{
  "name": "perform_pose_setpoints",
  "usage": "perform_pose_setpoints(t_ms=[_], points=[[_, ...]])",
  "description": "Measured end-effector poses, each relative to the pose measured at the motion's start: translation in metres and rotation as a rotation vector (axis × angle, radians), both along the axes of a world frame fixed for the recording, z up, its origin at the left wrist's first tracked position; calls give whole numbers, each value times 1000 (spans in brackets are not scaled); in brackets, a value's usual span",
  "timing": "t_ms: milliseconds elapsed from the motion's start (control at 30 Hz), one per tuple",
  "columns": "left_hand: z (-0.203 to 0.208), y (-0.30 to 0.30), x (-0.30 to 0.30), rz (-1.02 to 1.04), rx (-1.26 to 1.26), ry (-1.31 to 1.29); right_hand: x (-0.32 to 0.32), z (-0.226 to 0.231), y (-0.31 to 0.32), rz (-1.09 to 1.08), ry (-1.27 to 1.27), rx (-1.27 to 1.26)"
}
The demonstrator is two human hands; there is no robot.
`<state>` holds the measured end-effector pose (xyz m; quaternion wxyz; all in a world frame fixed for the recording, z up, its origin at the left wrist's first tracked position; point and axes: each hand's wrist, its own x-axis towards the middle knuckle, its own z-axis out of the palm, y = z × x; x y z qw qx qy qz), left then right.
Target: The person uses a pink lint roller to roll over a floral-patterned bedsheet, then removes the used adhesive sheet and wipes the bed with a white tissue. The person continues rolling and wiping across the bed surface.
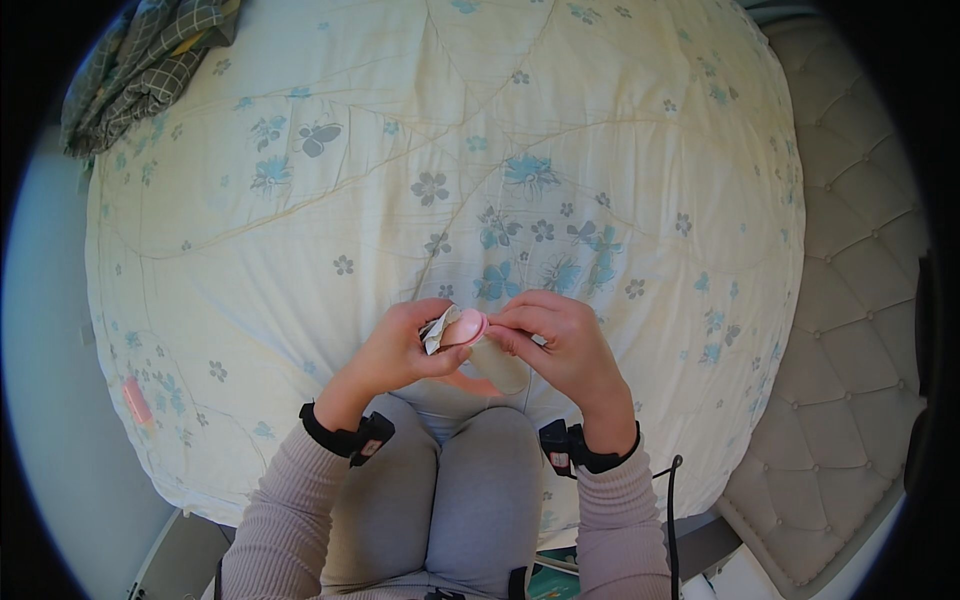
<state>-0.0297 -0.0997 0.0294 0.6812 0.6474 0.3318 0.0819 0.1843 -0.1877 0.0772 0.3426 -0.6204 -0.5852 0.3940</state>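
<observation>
Close above my lap, both hands meet at a pale, cream-coloured bottle with a rounded pink top. My left hand is closed around the pink top, and a crumpled white and dark piece of tissue or wrapper sticks out between its thumb and fingers. With thumb and fingertips pinched together, my right hand grips the rim where the pink part meets the pale body. Whether the pink top is a lid or part of the body I cannot tell. Something pinkish-orange shows below the left thumb.
A bed with a cream floral sheet spreads out in front of me. A small pink object lies near its left edge. Dark checked cloth is heaped at the far left. A grey tufted headboard stands along the right.
</observation>
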Motion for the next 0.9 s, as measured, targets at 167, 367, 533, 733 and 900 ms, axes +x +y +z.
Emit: perform_pose_setpoints(t_ms=[167, 367, 533, 733, 900], points=[[2, -3, 1, 11, 11, 16, -1, -2, -2, -24, 59, -58], [-3, -6, 2, 41, -32, -37, 1, -2, -4, -56, 143, -89], [-4, -7, 3, 31, -18, 7, -3, 4, -4, -68, 79, -98], [7, -11, 7, 73, 92, 19, -10, 6, -5, -213, 254, -143], [9, -12, 6, 141, -46, -30, -11, 7, -5, -305, 454, -179]])
